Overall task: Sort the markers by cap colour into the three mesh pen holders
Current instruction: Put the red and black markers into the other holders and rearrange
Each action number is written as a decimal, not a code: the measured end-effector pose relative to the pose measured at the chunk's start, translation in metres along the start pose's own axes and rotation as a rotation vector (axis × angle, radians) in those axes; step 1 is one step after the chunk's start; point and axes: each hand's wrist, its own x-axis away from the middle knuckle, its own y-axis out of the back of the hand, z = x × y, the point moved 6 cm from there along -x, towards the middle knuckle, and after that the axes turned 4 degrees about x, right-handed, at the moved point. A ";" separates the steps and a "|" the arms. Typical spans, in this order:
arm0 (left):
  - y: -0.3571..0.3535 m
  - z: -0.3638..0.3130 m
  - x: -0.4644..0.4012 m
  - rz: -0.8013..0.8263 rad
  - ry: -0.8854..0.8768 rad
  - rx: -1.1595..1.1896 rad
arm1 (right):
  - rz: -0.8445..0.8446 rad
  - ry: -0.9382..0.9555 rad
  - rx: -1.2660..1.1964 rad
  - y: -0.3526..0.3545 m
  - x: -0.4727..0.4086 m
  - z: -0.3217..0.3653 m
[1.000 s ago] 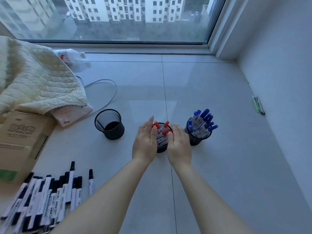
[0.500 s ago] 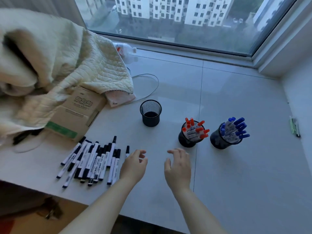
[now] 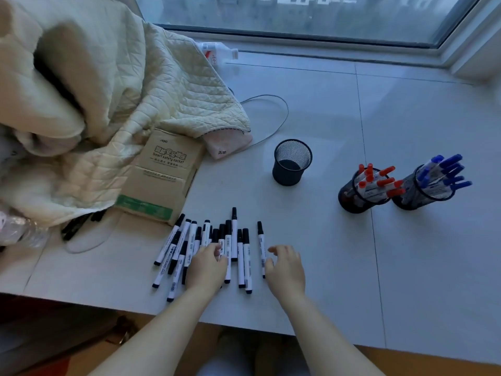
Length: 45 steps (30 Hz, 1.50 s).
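Hands hide lower ends of black-capped markers

Cool, bluish daylight from the window along the far edge of the counter washes the scene, dim and flat overall. A pale sheen lies on the tiles near the counter's far side. Soft shadows fall toward the near edge beside the mesh holders. Wide-angle distortion bows the window frame and counter edges. The quilt at the left corner looks soft and smeared.
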 end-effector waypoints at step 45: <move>-0.055 -0.035 -0.029 -0.077 0.009 -0.232 | 0.037 -0.176 0.180 -0.015 -0.022 -0.038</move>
